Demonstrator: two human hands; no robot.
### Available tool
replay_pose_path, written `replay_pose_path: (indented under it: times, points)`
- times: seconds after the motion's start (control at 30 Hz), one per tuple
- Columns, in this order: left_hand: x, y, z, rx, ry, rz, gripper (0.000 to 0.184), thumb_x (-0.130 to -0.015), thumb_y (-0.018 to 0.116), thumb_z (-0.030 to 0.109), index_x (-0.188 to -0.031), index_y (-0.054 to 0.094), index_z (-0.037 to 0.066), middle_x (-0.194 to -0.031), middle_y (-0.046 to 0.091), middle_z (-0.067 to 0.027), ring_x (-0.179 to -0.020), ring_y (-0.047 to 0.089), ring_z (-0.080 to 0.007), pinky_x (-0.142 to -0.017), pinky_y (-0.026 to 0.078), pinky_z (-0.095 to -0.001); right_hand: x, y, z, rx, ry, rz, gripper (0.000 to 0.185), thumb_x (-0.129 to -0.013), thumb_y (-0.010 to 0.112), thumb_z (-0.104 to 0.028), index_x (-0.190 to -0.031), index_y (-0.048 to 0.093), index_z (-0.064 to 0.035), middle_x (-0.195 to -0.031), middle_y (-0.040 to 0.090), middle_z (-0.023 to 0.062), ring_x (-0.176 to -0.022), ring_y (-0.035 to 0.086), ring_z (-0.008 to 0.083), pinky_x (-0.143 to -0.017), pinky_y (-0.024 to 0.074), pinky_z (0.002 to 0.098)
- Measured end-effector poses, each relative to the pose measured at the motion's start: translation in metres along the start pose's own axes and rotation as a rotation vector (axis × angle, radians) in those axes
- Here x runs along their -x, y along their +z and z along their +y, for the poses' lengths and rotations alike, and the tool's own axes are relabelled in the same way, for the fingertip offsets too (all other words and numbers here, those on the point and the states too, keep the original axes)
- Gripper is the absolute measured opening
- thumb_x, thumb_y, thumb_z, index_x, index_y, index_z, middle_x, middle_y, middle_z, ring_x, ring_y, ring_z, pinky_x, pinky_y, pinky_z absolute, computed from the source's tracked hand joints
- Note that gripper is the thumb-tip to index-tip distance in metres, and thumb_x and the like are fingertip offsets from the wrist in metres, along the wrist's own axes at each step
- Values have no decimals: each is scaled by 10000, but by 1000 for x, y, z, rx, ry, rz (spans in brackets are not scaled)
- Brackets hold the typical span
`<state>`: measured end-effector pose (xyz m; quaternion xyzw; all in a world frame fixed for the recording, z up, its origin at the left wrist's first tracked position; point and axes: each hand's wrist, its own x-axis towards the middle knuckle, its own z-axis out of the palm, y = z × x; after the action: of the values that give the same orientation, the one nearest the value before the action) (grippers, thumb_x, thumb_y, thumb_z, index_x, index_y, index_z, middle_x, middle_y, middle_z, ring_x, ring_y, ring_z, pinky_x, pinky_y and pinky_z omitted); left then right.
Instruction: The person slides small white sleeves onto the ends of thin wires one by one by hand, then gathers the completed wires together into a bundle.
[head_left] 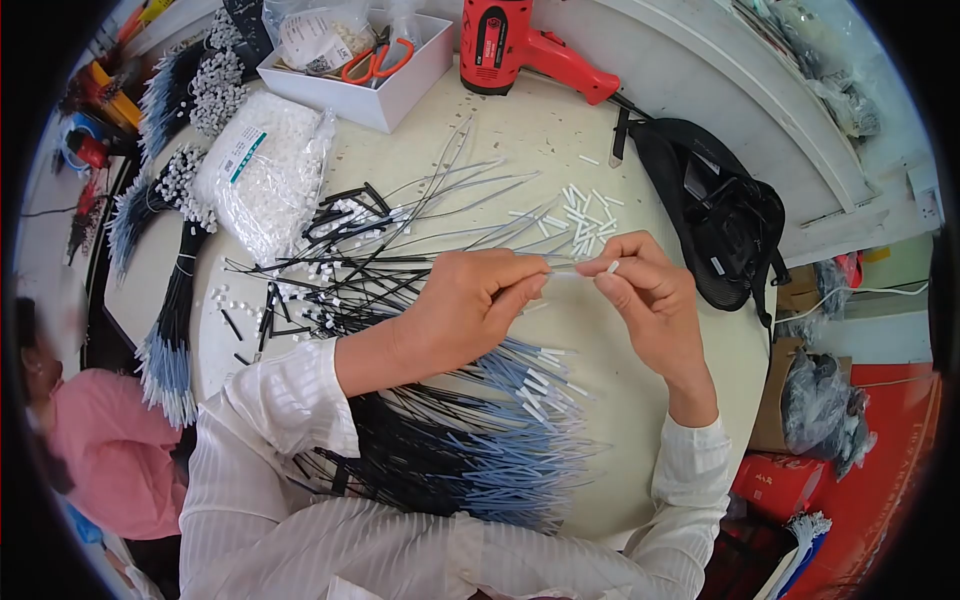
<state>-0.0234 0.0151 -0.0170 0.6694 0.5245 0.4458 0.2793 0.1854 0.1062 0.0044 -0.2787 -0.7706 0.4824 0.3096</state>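
My left hand [465,305] is closed in a pinch on a thin pale wire [568,274], whose end stretches across to my right hand. My right hand [652,300] is closed too, its thumb and fingertips at the wire's end, with a small white tube [612,267] showing between the fingers. Just behind the hands lies a loose pile of similar white tubes [590,215]. Below my left forearm spreads a thick bundle of black wires with blue-grey ends [520,470], several of them tipped with white tubes [537,392]. More loose wires [350,270] lie left of my left hand.
A red heat gun [500,45] and a white box [370,95] with orange-handled scissors [378,60] stand at the back. A bag of white parts [265,175] sits left, near tied wire bundles [172,335]. A black bag [710,215] lies right. Someone in pink [115,450] is at far left.
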Motion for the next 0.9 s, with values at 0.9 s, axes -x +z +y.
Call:
replay_pose_path:
  times: [0.9]
  points:
    - [2, 3, 5, 517, -321, -57, 189, -974, 598, 110, -1065, 674, -36, -899, 677, -58, -750, 653, -90, -608, 531, -216, 8, 23, -11, -1, 84, -20, 159, -902, 650, -39, -1046, 705, -4, -734, 615, 61, -602, 530, 85, -538, 393, 235]
